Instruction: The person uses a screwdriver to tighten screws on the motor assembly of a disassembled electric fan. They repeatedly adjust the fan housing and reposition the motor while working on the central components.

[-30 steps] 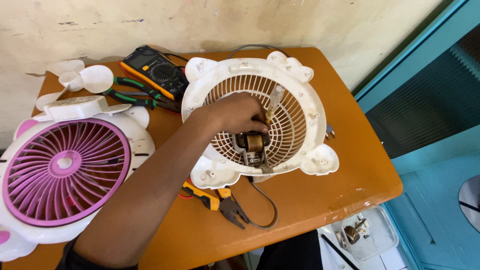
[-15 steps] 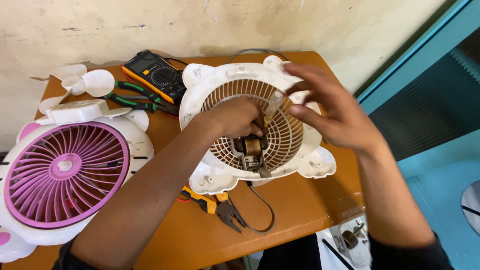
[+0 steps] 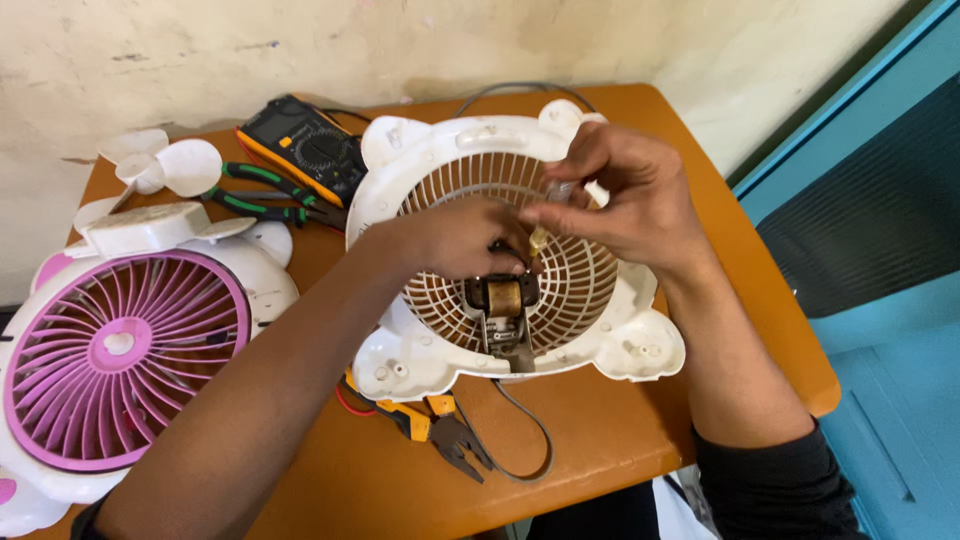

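A white fan housing with a round grille lies flat on the orange table. A small motor with a copper coil sits at the grille's centre on a metal bracket. My left hand rests on the grille and grips the top of the motor. My right hand hovers just above it, pinching a thin screwdriver whose tip points down at the motor. A grey cable runs from the motor off the housing's near edge.
A pink and white fan front lies at the left. Behind it are a white fan blade, green-handled pliers and a black and orange multimeter. Orange-handled pliers lie under the housing's near edge. A wall stands behind.
My right hand came into view from the right, took the screwdriver from the grille and brought it over the motor. My left hand stayed on the motor.
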